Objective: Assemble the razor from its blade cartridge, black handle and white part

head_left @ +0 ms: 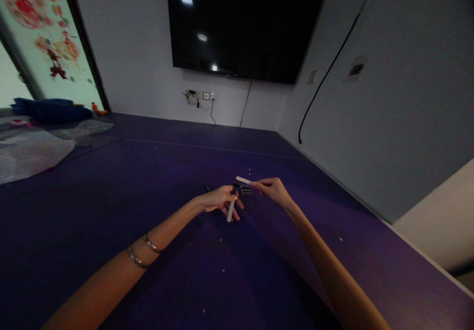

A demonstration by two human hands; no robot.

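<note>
While both arms reach over the purple table (111, 197), my left hand (217, 199) pinches a white pen (230, 212), tip up; my right hand (272, 189) pinches its white cap (243, 180), just apart; small dark piece (246, 190) between.

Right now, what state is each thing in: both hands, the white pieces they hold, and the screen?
left hand: closed around the white pen
white pen: held, angled down toward the purple table
right hand: pinching the white cap
white cap: off the pen, held above the table
small dark object: between the hands, unclear
wall screen: dark
</note>
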